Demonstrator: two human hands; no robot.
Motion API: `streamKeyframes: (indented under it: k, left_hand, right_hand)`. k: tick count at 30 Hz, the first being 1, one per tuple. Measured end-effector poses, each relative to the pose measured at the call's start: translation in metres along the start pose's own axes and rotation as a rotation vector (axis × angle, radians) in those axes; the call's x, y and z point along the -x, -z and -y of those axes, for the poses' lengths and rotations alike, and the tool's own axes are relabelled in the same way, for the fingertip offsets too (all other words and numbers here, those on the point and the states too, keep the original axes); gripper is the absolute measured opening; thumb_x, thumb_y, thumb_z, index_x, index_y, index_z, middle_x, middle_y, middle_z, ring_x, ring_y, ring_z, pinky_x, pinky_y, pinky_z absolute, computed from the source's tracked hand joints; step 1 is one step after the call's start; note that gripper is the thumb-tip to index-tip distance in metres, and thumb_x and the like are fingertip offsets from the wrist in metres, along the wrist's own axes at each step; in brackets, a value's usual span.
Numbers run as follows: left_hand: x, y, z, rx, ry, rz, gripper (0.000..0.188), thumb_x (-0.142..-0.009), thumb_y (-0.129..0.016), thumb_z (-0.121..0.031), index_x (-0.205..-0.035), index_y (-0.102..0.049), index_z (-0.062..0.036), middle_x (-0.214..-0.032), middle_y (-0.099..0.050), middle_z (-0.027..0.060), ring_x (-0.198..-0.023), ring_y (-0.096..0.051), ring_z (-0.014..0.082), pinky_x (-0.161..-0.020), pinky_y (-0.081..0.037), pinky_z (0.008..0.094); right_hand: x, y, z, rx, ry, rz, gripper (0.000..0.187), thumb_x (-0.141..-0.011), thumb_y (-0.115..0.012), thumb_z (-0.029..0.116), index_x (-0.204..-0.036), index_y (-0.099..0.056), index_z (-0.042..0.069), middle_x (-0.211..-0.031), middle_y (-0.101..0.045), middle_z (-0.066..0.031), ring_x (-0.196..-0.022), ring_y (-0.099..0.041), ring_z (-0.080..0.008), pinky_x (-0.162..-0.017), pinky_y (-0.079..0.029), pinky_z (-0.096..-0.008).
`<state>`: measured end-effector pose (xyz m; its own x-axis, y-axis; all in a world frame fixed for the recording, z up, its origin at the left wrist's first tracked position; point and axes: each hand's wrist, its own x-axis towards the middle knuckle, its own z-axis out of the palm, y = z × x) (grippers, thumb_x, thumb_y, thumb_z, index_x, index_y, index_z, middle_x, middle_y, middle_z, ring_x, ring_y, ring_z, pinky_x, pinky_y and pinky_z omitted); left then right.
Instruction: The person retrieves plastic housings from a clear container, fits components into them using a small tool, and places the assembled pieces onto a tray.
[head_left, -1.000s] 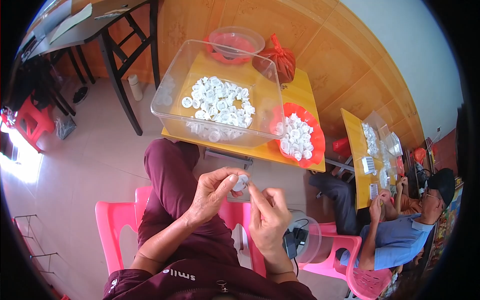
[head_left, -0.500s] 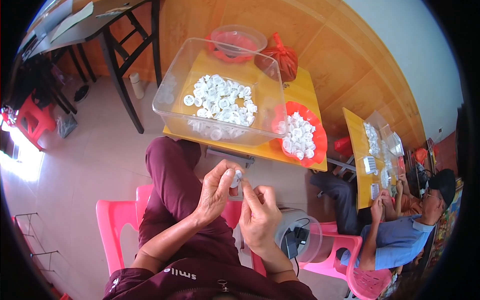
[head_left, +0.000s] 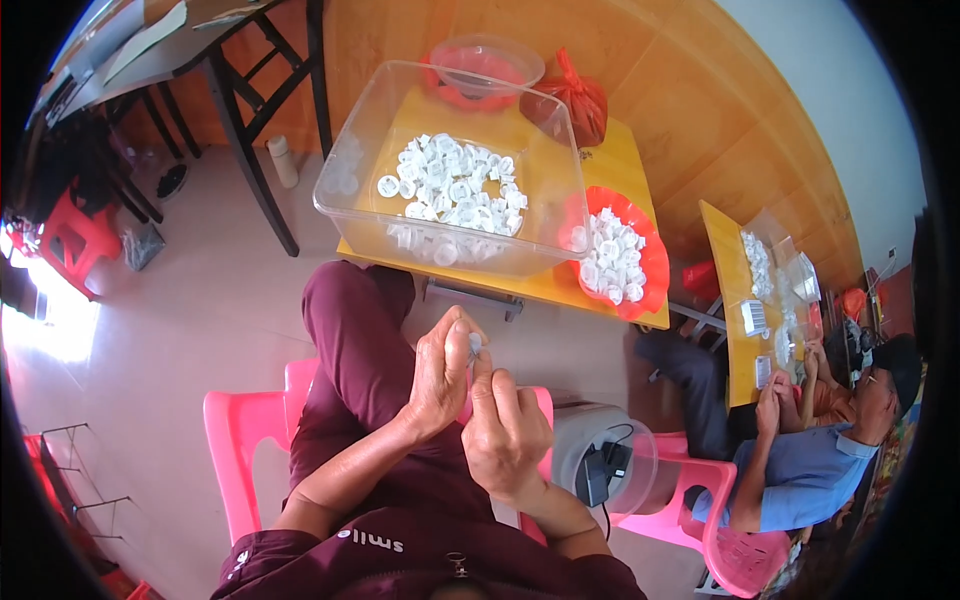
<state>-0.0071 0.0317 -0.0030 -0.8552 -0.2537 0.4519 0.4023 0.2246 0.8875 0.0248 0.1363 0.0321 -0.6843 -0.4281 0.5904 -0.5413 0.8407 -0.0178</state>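
Since a second ago the two hands have drawn closer together and turned more upright over the lap, the small part between them now mostly hidden where it showed plainly before. The left hand point(head_left: 440, 375) has its thumb and fingers closed in a grip on a small pale part point(head_left: 473, 346), of which only a sliver shows at the fingertips. The right hand point(head_left: 505, 430) stands just beside it, its forefinger raised and touching the same part from the right side; whether its grip is clamped on the part or only pressing against it, I cannot tell. Both hands are held above the person's maroon trousers point(head_left: 350, 350), in front of the yellow table point(head_left: 610, 215). The person sits on a pink plastic chair point(head_left: 240, 450).

On the table, near its front edge, stands a clear plastic tub point(head_left: 345, 170) holding a heap of white round parts point(head_left: 455, 185). Just to its right lies a red dish point(head_left: 655, 265) with more of the same white pieces. A red bag point(head_left: 575, 100) sits at the table's far end. At right, another person in a blue shirt point(head_left: 810, 475) works at a second yellow table.
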Motion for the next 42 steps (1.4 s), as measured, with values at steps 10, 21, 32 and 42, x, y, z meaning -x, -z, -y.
streamKeyframes:
  k: [10, 21, 32, 42]
  left_hand:
    - [-0.009, 0.013, 0.012, 0.056, 0.018, 0.264, 0.015, -0.085, -0.049, -0.008, -0.078, -0.038, 0.0008, -0.072, -0.046, 0.0137, -0.059, -0.045, 0.0318, -0.053, -0.037, 0.0362]
    - [-0.007, 0.024, -0.007, 0.752, 0.477, 0.377, 0.041, -0.098, -0.036, -0.041, -0.102, -0.053, -0.0040, -0.078, -0.048, 0.0005, -0.063, -0.043, 0.0082, -0.056, -0.037, 0.0228]
    - [-0.003, 0.017, -0.005, 1.203, 0.524, 0.431, 0.032, -0.096, -0.047, -0.027, -0.119, -0.049, -0.0040, -0.097, -0.054, 0.0043, -0.083, -0.053, 0.0123, -0.078, -0.045, 0.0302]
    - [-0.002, 0.015, -0.003, 1.114, 0.448, 0.346, 0.032, -0.092, -0.055, -0.019, -0.119, -0.056, -0.0008, -0.113, -0.059, 0.0090, -0.102, -0.056, 0.0154, -0.089, -0.048, 0.0342]
  right_hand:
    - [-0.003, 0.006, -0.008, 0.260, 0.232, 0.074, 0.022, -0.074, -0.057, 0.008, -0.094, -0.064, 0.001, -0.081, -0.048, -0.0043, -0.057, -0.045, -0.0125, -0.044, -0.037, -0.0224]
    - [-0.009, 0.018, -0.035, -0.415, -0.127, -0.072, 0.041, -0.068, -0.064, -0.004, -0.106, -0.067, 0.010, -0.075, -0.056, -0.0039, -0.060, -0.058, -0.0193, -0.052, -0.048, -0.0312]
    - [-0.009, 0.028, -0.038, -0.665, -0.199, -0.080, 0.034, -0.076, -0.062, -0.009, -0.107, -0.066, 0.004, -0.078, -0.061, -0.0088, -0.065, -0.062, -0.0180, -0.056, -0.048, -0.0286]
    - [-0.008, 0.022, -0.038, -0.666, -0.186, -0.019, 0.035, -0.076, -0.061, -0.008, -0.108, -0.066, 0.006, -0.078, -0.060, -0.0092, -0.063, -0.061, -0.0200, -0.056, -0.048, -0.0296]
